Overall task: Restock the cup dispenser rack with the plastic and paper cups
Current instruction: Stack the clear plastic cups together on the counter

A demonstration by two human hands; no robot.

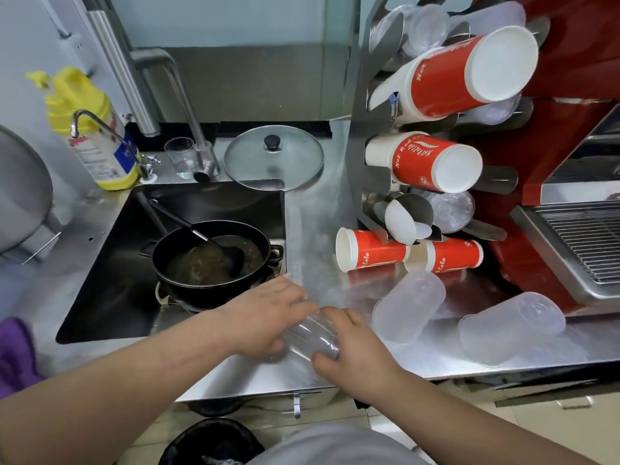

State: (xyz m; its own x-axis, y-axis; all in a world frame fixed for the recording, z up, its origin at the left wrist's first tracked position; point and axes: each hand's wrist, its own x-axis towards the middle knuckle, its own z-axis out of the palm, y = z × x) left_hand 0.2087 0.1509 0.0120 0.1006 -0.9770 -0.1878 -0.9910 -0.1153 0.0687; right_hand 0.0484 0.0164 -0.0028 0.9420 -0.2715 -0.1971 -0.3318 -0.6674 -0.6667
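A clear plastic cup stack (313, 333) lies on the steel counter (312, 229) near its front edge. My left hand (265, 315) holds its far end and my right hand (355, 350) grips its near end. Two frosted plastic cup stacks (407, 305) (511, 327) lie on their sides to the right. Two red paper cups (370, 253) (449, 256) lie at the foot of the steel cup dispenser rack (360, 135). The rack holds red paper cup stacks (469, 75) (436, 166) and clear cups (451, 211).
A sink (110, 263) at left holds a black pan (214, 260) with a ladle. A glass lid (273, 157), a glass, a tap and a yellow detergent bottle (90, 129) stand behind it. A red machine with a grille tray (583, 239) stands at right.
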